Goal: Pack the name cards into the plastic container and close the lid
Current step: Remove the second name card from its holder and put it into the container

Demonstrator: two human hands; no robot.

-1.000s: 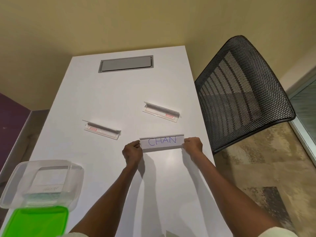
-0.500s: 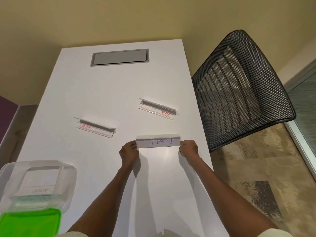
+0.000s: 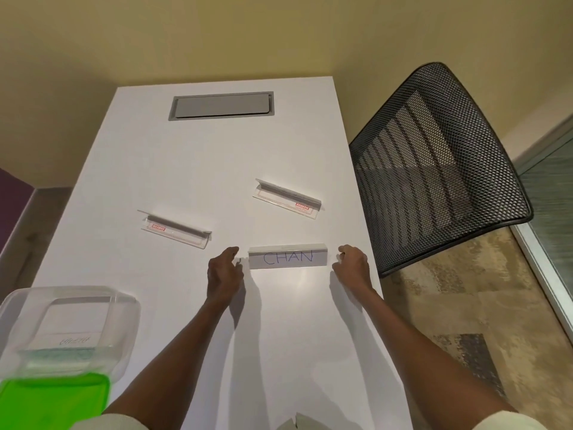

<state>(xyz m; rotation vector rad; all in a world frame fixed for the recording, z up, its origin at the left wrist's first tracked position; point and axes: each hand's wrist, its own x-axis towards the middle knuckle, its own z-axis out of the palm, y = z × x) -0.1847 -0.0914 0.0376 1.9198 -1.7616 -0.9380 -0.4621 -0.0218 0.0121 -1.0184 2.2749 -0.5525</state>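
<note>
Head cam, looks fwd-down, table (image 3: 192,169) near

**Name cards out, container open**

A white "CHAN" name card (image 3: 287,256) stood upright near the bench's right edge. Two clear empty card holders (image 3: 175,228) (image 3: 287,198) lay beyond it, apart. The clear plastic container (image 3: 124,308) sat open at near left, one card inside, its green lid (image 3: 55,398) beside it.

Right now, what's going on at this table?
A person is packing name cards. Both hands, left and right, sit either side of the CHAN card, apart from it and holding nothing. Two clear holders lie further back. The plastic container stands open at the left, one card inside, green lid off.
</note>
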